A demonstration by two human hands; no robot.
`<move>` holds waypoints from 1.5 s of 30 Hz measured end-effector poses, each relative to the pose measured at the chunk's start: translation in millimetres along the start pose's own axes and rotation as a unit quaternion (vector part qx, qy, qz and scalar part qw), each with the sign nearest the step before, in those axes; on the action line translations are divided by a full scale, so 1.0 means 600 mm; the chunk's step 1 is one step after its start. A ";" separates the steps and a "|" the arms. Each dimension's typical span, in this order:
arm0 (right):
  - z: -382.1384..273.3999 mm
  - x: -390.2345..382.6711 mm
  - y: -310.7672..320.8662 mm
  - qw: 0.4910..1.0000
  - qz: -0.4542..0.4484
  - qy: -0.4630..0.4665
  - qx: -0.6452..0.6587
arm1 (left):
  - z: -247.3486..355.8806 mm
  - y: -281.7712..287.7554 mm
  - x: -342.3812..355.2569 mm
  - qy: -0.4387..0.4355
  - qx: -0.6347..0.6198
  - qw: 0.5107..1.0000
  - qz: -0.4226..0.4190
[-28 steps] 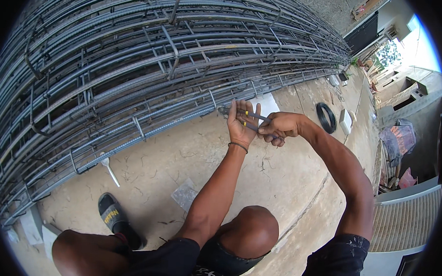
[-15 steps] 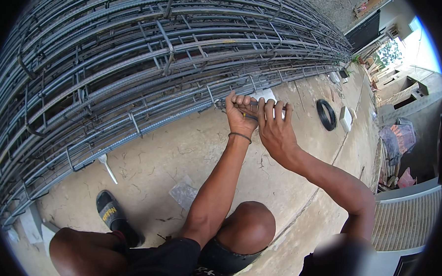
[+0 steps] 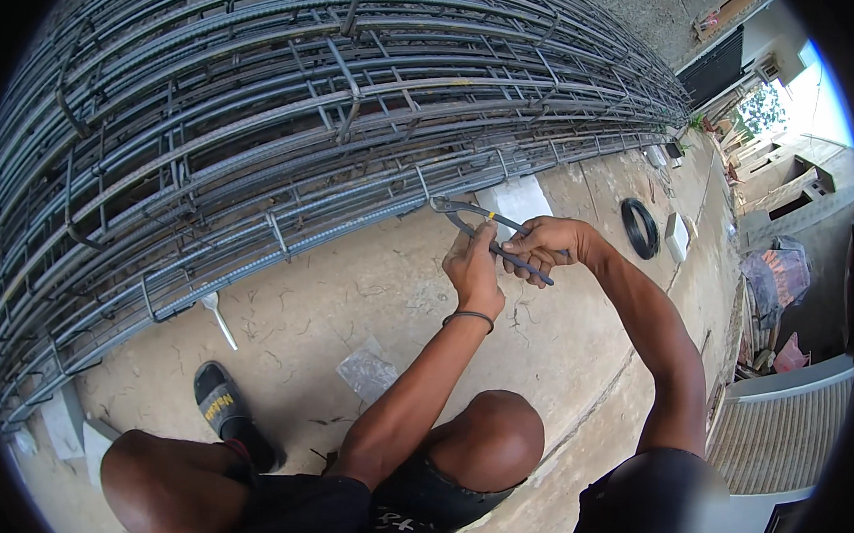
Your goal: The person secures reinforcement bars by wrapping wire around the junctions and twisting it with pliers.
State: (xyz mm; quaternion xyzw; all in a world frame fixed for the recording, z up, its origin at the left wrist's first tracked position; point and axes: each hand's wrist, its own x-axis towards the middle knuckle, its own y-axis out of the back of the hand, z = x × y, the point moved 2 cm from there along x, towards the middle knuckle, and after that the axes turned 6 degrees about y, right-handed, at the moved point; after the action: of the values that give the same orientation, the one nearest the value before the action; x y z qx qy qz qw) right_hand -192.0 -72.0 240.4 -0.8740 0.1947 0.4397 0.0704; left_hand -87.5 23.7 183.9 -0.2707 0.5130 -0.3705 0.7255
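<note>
A cracked concrete floor (image 3: pixel 369 293) carries the long rebar cage (image 3: pixel 261 135). On it lie a black wire coil (image 3: pixel 640 228), a clear plastic scrap (image 3: pixel 367 371) and a white block (image 3: pixel 677 236).

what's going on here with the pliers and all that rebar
A person crouches on a concrete floor beside a long rebar cage. Both hands are on a pair of pincer pliers: the right hand grips the handles, and the left hand touches them nearer the head. The plier head sits at the cage's lowest bar. A black coil lies further along the floor, and a sandal is on the person's foot.
</note>
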 end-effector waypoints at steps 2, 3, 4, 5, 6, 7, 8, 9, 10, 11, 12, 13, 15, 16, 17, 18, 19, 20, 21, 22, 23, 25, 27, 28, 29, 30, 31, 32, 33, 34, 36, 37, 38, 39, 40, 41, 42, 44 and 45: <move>0.033 0.011 -0.017 0.996 -0.002 0.043 0.082 | 0.015 0.018 0.005 -0.083 0.160 0.984 -0.003; 0.061 0.023 -0.010 0.990 -0.009 0.081 0.118 | 0.012 0.021 0.010 -0.102 0.157 0.982 -0.020; 0.060 0.031 -0.020 0.987 0.007 0.107 0.123 | 0.015 0.031 0.024 -0.127 0.156 0.979 -0.030; 0.059 0.041 -0.032 0.982 0.025 0.132 0.130 | 0.014 0.039 0.037 -0.152 0.156 0.975 -0.041; 0.040 0.037 -0.062 0.981 0.018 0.150 0.120 | 0.024 0.034 0.037 -0.099 0.117 0.987 -0.042; 0.039 0.045 -0.076 0.986 0.033 0.154 0.059 | 0.023 0.039 0.048 -0.099 0.126 0.986 -0.050; 0.038 0.052 -0.089 0.986 0.049 0.157 -0.001 | 0.021 0.046 0.060 -0.099 0.135 0.984 -0.058; 0.037 0.056 -0.096 0.983 0.069 0.160 -0.063 | 0.019 0.047 0.070 -0.099 0.144 0.982 -0.070; 0.056 0.066 -0.102 0.982 0.116 0.138 -0.047 | 0.022 0.042 0.061 -0.140 0.229 0.961 -0.069; 0.074 0.065 -0.106 0.977 0.139 0.159 0.031 | 0.026 0.041 0.054 -0.187 0.303 0.932 -0.062; 0.082 0.063 -0.117 0.965 0.158 0.180 0.108 | 0.035 0.046 0.049 -0.234 0.374 0.896 -0.052; 0.077 0.057 -0.129 0.947 0.175 0.201 0.181 | 0.048 0.052 0.049 -0.282 0.441 0.851 -0.042; 0.082 0.032 -0.143 0.928 0.213 0.249 0.176 | 0.084 0.069 0.062 -0.454 0.528 0.717 -0.035; 0.097 0.028 -0.142 0.926 0.223 0.254 0.167 | 0.109 0.070 0.073 -0.528 0.565 0.632 -0.040; 0.115 0.024 -0.141 0.923 0.234 0.260 0.158 | 0.128 0.068 0.084 -0.595 0.594 0.539 -0.048; 0.143 0.027 -0.139 0.919 0.241 0.255 0.178 | 0.138 0.063 0.100 -0.590 0.654 0.469 -0.067; 0.164 0.030 -0.143 0.919 0.255 0.240 0.180 | 0.146 0.060 0.118 -0.580 0.707 0.395 -0.084; 0.182 0.032 -0.149 0.918 0.269 0.225 0.183 | 0.150 0.058 0.132 -0.566 0.754 0.317 -0.100; 0.200 0.034 -0.155 0.917 0.284 0.210 0.186 | 0.155 0.057 0.141 -0.570 0.759 0.291 -0.120; 0.216 0.041 -0.164 0.920 0.285 0.194 0.188 | 0.163 0.058 0.148 -0.572 0.765 0.263 -0.137; 0.230 0.048 -0.171 0.919 0.295 0.183 0.187 | 0.169 0.060 0.152 -0.573 0.770 0.235 -0.153; 0.273 0.058 -0.187 0.915 0.319 0.153 0.192 | 0.170 0.063 0.144 -0.597 0.741 0.268 -0.147; 0.327 0.074 -0.196 0.919 0.329 0.156 0.151 | 0.174 0.068 0.140 -0.604 0.725 0.303 -0.134; 0.338 0.079 -0.204 0.925 0.324 0.151 0.133 | 0.180 0.073 0.141 -0.599 0.724 0.319 -0.123; 0.349 0.085 -0.212 0.930 0.318 0.147 0.114 | 0.187 0.077 0.142 -0.594 0.723 0.336 -0.109; 0.367 0.095 -0.221 0.929 0.316 0.147 0.121 | 0.189 0.079 0.140 -0.583 0.724 0.350 -0.114; 0.376 0.100 -0.231 0.931 0.322 0.149 0.082 | 0.187 0.078 0.141 -0.572 0.726 0.365 -0.114; 0.383 0.105 -0.241 0.932 0.327 0.152 0.042 | 0.183 0.077 0.142 -0.560 0.727 0.381 -0.112; 0.388 0.110 -0.249 0.931 0.330 0.157 0.002 | 0.176 0.080 0.143 -0.557 0.729 0.381 -0.114; 0.386 0.109 -0.254 0.914 0.350 0.187 -0.083 | 0.169 0.082 0.145 -0.556 0.730 0.382 -0.114; 0.399 0.118 -0.259 0.916 0.344 0.178 -0.101 | 0.159 0.084 0.149 -0.555 0.728 0.384 -0.116; 0.399 0.126 -0.261 0.917 0.342 0.174 -0.109 | 0.161 0.086 0.149 -0.557 0.727 0.383 -0.115; 0.399 0.132 -0.260 0.915 0.348 0.159 -0.130 | 0.162 0.088 0.148 -0.559 0.726 0.383 -0.115; 0.403 0.137 -0.259 0.904 0.359 0.174 -0.153 | 0.162 0.087 0.145 -0.551 0.737 0.376 -0.107; 0.407 0.143 -0.254 0.892 0.370 0.189 -0.177 | 0.161 0.084 0.142 -0.544 0.746 0.370 -0.098; 0.412 0.147 -0.251 0.880 0.381 0.204 -0.200 | 0.160 0.080 0.138 -0.537 0.755 0.365 -0.090; 0.409 0.149 -0.247 0.878 0.382 0.181 -0.226 | 0.161 0.080 0.138 -0.537 0.754 0.366 -0.093; 0.421 0.150 -0.235 0.855 0.402 0.157 -0.287 | 0.164 0.082 0.137 -0.538 0.752 0.368 -0.101; 0.422 0.152 -0.233 0.842 0.412 0.145 -0.317 | 0.161 0.081 0.136 -0.536 0.744 0.387 -0.098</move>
State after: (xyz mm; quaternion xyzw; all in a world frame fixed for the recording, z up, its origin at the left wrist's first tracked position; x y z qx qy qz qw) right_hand -274.4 105.2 8.3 -0.7415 0.3951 0.3337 -0.4276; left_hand 32.5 -13.5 133.8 0.1862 -0.4924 -0.4514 0.7205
